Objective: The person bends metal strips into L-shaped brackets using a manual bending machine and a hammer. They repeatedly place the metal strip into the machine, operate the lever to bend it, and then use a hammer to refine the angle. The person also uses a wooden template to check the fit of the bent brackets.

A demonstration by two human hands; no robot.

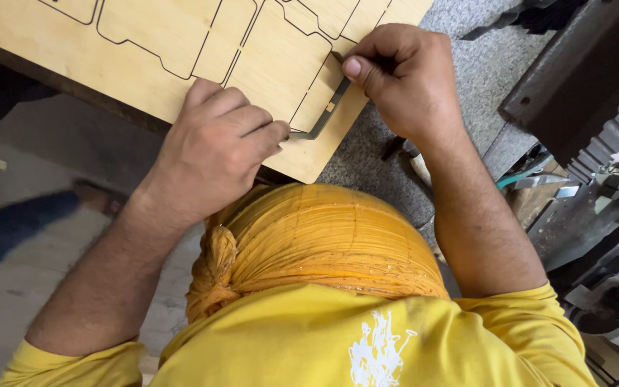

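Observation:
A pale plywood board (173, 43) with thin dark cut lines lies across the top of the view. A bent grey metal strip (326, 117) sits along a cut line near the board's lower corner. My left hand (213, 147) pinches the strip's lower end against the board edge. My right hand (404, 75) presses the strip's upper end with thumb and fingers. Below both hands are a head in an orange-yellow wrap (317, 240) and a yellow shirt (338, 337).
The board rests on a speckled grey surface (481, 72). A dark metal machine part (582, 64) and cluttered tools (603, 301) stand at the right. On the concrete floor at the left, another person's blue-clad leg (16, 226) and sandal (98, 197) show blurred.

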